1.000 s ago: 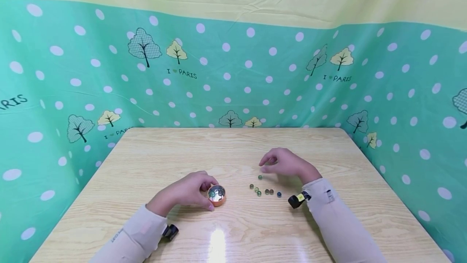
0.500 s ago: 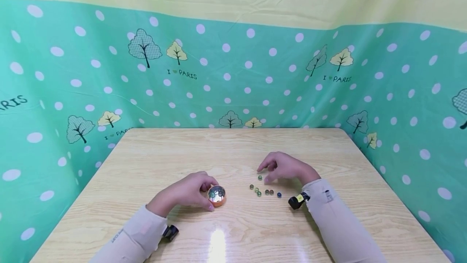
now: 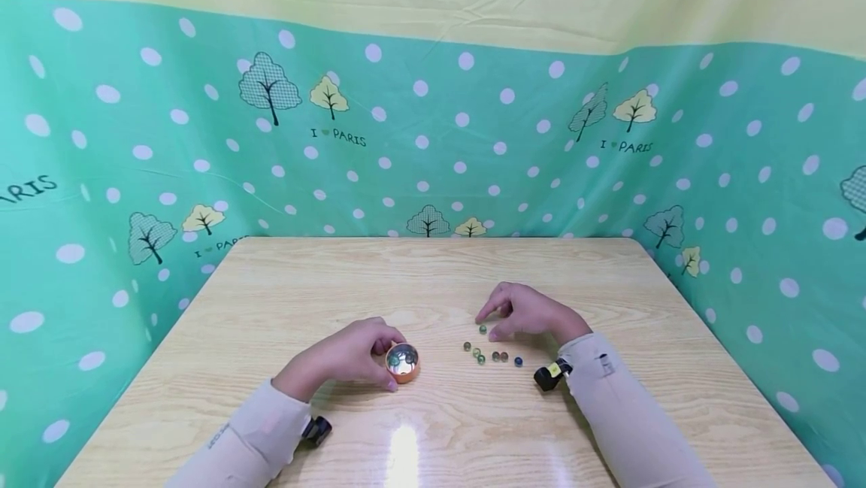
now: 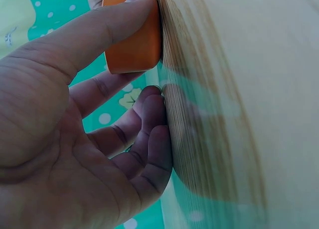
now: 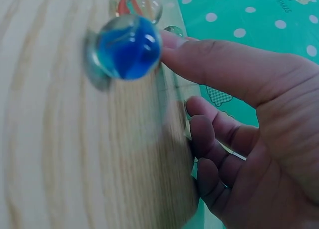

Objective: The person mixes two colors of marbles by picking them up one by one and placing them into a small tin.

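My left hand point(image 3: 352, 353) grips a small orange cup point(image 3: 404, 377) between thumb and fingers, holding it upright on the table. The cup's shiny inside shows a few dark, greenish marbles. In the left wrist view, the thumb lies along the orange wall point(image 4: 132, 52). My right hand point(image 3: 531, 313) is low over the table, thumb and index finger spread on either side of a green marble point(image 3: 482, 329). Its other fingers curl loosely. The right wrist view has a blue marble point(image 5: 130, 48) large in front, and the green marble point(image 5: 174, 31) just past the thumb tip.
Several loose marbles lie in front of the right hand: a brownish one point(image 3: 467, 347), green ones point(image 3: 481, 359), a reddish-brown pair point(image 3: 500, 357) and a blue one. The light wood table point(image 3: 325, 262) meets a green dotted curtain point(image 3: 379, 172) at its back and sides.
The right hand has come down slightly toward the near side, and its thumb and index finger now straddle the green marble. The left hand and cup have stayed put.
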Tool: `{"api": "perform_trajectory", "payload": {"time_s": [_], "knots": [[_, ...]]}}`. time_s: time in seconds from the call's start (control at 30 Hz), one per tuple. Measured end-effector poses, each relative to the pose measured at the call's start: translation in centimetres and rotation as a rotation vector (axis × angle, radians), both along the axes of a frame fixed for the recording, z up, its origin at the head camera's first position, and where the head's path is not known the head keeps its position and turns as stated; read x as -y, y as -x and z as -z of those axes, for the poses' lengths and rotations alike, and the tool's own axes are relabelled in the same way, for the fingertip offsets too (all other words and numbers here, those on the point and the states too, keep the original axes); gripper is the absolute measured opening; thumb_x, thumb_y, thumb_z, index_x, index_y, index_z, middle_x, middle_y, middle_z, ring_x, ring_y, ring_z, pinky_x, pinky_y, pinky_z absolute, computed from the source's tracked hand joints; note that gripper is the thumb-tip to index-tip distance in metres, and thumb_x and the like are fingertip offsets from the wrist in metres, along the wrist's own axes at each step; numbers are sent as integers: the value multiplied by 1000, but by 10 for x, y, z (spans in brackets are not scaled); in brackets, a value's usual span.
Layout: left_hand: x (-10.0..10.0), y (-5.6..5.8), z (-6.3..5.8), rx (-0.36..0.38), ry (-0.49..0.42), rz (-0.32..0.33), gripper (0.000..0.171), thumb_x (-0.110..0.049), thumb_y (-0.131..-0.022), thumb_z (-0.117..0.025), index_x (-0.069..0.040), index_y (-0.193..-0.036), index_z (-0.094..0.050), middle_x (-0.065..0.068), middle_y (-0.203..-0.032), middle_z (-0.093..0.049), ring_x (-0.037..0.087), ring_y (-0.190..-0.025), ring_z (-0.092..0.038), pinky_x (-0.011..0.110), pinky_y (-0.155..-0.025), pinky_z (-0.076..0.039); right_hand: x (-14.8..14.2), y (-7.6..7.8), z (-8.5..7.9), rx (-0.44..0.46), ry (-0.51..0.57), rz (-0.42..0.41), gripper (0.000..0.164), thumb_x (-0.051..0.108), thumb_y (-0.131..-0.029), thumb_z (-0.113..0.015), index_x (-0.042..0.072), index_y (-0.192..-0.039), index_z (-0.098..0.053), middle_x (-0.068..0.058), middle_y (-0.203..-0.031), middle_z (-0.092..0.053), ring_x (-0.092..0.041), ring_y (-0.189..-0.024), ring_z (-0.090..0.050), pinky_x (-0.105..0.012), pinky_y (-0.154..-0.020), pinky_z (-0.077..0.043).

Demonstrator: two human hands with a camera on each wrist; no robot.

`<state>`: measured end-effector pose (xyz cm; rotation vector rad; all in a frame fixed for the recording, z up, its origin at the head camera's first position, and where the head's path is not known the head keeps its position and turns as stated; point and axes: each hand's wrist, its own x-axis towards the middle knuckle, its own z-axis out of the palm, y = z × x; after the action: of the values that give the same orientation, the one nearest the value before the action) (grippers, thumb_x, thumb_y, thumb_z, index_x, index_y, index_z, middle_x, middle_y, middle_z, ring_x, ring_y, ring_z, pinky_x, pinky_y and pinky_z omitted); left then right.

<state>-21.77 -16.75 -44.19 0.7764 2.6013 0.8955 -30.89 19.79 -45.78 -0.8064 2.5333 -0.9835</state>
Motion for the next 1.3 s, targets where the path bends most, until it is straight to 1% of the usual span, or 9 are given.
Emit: {"api": "perform_trajectory", "payload": {"time_s": [0.13,0.23,0.37,0.47,0.63,0.77,0.9,1.13,1.3], "knots": [[0,-1,0,-5,6,-1,52,-29,-68,-98,-23,-114,-74,-1,-97,-60,19,-90,-52,33,-78,-44,1,0,0,14,7,5,29,21,-77,-93,30,-103,-83,-4,-105,-59,-20,-87,-48,-30,-73,-45],[0,-1,-1,-5,6,0,54,-30,-69,-98,-22,-116,-73,0,-99,-60,19,-91,-52,35,-79,-44,2,0,-1,19,7,9,29,21,-77,-93,30,-102,-83,-4,-105,-59,-20,-86,-48,-29,-72,-45],[0,0,-1,-4,6,-2,55,-30,-69,-98,-22,-117,-73,-1,-101,-60,20,-92,-53,36,-80,-44,2,0,-3,10,9,2,28,19,-77,-92,27,-102,-83,-4,-104,-59,-19,-85,-48,-28,-70,-45],[-1,0,0,0,0,-2,54,-30,-69,-98,-22,-116,-73,-2,-101,-61,20,-93,-54,35,-81,-45,2,0,-3,3,4,3,26,20,-77,-92,27,-101,-83,-3,-104,-59,-19,-85,-49,-28,-70,-45],[-1,2,3,18,-21,0,53,-28,-69,-98,-21,-115,-74,-2,-101,-61,20,-94,-56,37,-82,-46,2,-2,-2,4,-15,24,23,23,-77,-93,30,-97,-83,-1,-105,-59,-20,-88,-51,-29,-72,-47],[0,2,5,22,-14,-2,53,-29,-69,-98,-22,-116,-73,-3,-101,-61,19,-93,-55,37,-82,-46,2,-3,1,-7,-17,16,20,26,-78,-92,31,-96,-83,1,-106,-60,-20,-91,-53,-31,-76,-47],[0,1,5,19,3,-5,53,-31,-69,-98,-24,-115,-73,-3,-101,-60,19,-93,-53,37,-81,-45,2,-4,2,-16,-14,8,19,26,-79,-91,31,-96,-83,2,-106,-60,-20,-93,-54,-31,-79,-48],[1,1,2,22,-4,-5,53,-29,-69,-98,-23,-115,-73,-3,-101,-60,19,-94,-54,37,-82,-46,3,-3,3,-20,-14,12,18,26,-80,-91,32,-95,-83,2,-106,-60,-19,-92,-54,-31,-79,-49],[1,1,2,18,-5,-2,52,-28,-70,-98,-22,-115,-73,-3,-102,-61,19,-94,-55,37,-82,-46,4,-3,1,-36,-11,-1,18,24,-81,-91,28,-97,-83,1,-106,-62,-20,-92,-55,-30,-79,-48]]}}
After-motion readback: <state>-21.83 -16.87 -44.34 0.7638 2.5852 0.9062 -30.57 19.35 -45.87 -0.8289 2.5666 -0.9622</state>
